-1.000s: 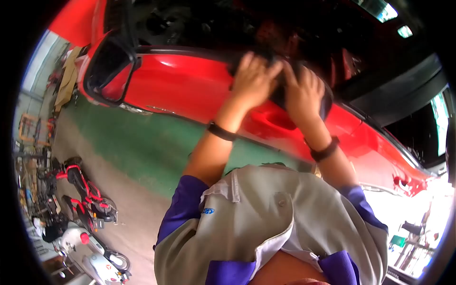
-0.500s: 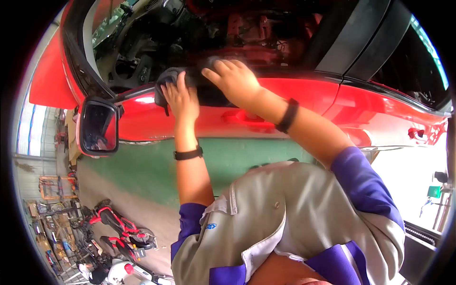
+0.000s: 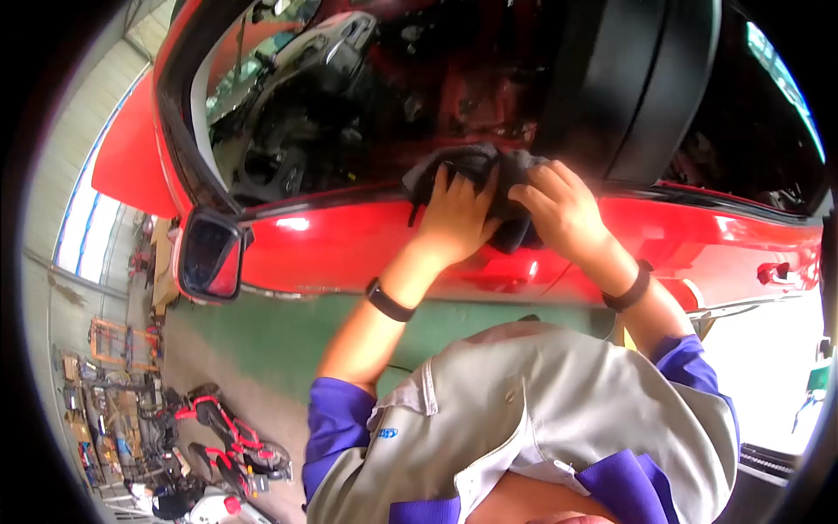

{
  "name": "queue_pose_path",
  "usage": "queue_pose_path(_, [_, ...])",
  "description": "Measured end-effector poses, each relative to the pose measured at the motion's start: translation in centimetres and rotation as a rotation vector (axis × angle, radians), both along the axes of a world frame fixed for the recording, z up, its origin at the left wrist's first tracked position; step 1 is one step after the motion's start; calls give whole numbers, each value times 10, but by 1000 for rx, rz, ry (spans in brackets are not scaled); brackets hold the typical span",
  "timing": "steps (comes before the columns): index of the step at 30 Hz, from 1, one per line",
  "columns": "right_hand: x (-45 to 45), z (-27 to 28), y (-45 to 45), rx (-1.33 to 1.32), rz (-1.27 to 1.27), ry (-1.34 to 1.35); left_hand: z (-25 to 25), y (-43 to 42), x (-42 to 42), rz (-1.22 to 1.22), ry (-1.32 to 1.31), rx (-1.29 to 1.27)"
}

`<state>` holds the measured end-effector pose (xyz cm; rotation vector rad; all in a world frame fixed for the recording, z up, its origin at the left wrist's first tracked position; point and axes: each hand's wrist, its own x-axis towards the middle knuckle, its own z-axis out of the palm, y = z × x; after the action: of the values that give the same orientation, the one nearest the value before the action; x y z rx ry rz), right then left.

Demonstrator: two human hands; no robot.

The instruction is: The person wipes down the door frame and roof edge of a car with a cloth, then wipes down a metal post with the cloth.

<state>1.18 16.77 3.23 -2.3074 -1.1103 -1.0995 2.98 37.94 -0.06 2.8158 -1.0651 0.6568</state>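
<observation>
A dark grey cloth (image 3: 513,229) is bunched at the lower edge of the red car's side window, partly hanging over the red door (image 3: 349,240). My left hand (image 3: 458,214) presses on its left part, fingers bent into the fabric and thumb toward the right hand. Close beside it, my right hand (image 3: 563,210) grips the cloth's right part with curled fingers. Both palms face the car, and the fabric under them is hidden. Each wrist wears a dark band.
The side mirror (image 3: 210,255) sticks out at the door's front end. A door handle (image 3: 775,273) shows at the far right. Below left, a red and black scooter (image 3: 229,437) stands near cluttered shelving (image 3: 113,419). Green floor (image 3: 288,327) runs alongside the car.
Both hands have slid right along the window's lower edge with the cloth, and now sit closer together. The view has shifted slightly, with the mirror lower and further right.
</observation>
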Motion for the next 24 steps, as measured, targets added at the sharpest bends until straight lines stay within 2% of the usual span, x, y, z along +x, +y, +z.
queue_pose_path(3, [-1, 50, -39, 31, -118, -178, 45, -32, 23, -144, -278, 22])
queue_pose_path(7, [12, 93, -92, 175, -400, -315, 112, -103, 24, -247, -411, 20])
queue_pose_path(8, [9, 96, -102, 169, -437, -335, 119, -119, 22, -260, -472, 44])
queue_pose_path(9, [5, 93, -108, 164, -474, -358, 119, -130, 24, -291, -424, 66])
queue_pose_path(11, [-3, 61, -104, 175, -602, -230, 103, -141, 32, -316, -513, 105])
queue_pose_path(13, [-20, 28, -92, 120, -633, -106, 86, -134, 57, -387, -618, 251])
queue_pose_path(15, [-27, 20, -93, 81, -633, -2, 104, -128, 67, -517, -627, 250])
queue_pose_path(19, [-9, 52, -98, 64, -694, -70, 161, -129, 83, -673, -658, 187])
queue_pose_path(24, [33, 121, -104, 82, -799, -305, 235, -135, 104, -587, -781, 165])
